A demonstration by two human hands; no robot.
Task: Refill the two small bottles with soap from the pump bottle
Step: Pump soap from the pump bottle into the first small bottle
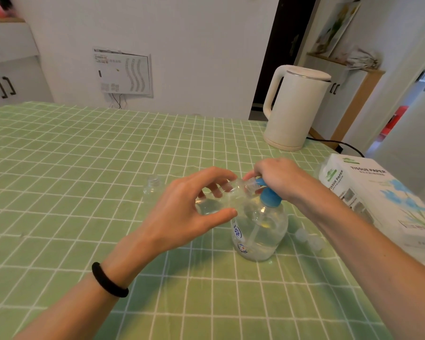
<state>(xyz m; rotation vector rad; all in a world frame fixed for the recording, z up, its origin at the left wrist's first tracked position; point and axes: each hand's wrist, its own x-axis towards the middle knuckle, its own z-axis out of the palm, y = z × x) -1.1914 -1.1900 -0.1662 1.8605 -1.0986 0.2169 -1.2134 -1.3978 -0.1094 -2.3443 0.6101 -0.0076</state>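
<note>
Left hand point(182, 212) grasps a small bottle point(219, 200), thumb on the near side, fingers round the far side. The bottle is tilted, its mouth up and to the right, meeting the spout of the blue pump point(268, 192). Right hand point(277, 177) is curled over the pump, fingers down around the spout; exact contact is hidden by the fingers. Pump bottle point(260, 231) stands on the table point(84, 168) just under both hands, partly full of clear soap. Clear liquid is pooled at the held bottle's low end; how full, hard to judge.

Second bottle point(153, 184) stands uncapped to the far left, apart from the hands. Caps point(307, 239) lie just right of the pump bottle.

Step in hand, as I read it: pumping soap into the first bottle. To do it well:
- seat the mouth under the spout tip before each press
- slow, full strokes, straight down; nothing steadies the pump bottle's base, so a slanted push could tip it
- bring the held bottle more upright as the level rises, so the soap does not run back out
- stop short of the neck, leaving room for the cap
- let the strand of soap break before parting mouth from spout, or it drips on the cloth
</note>
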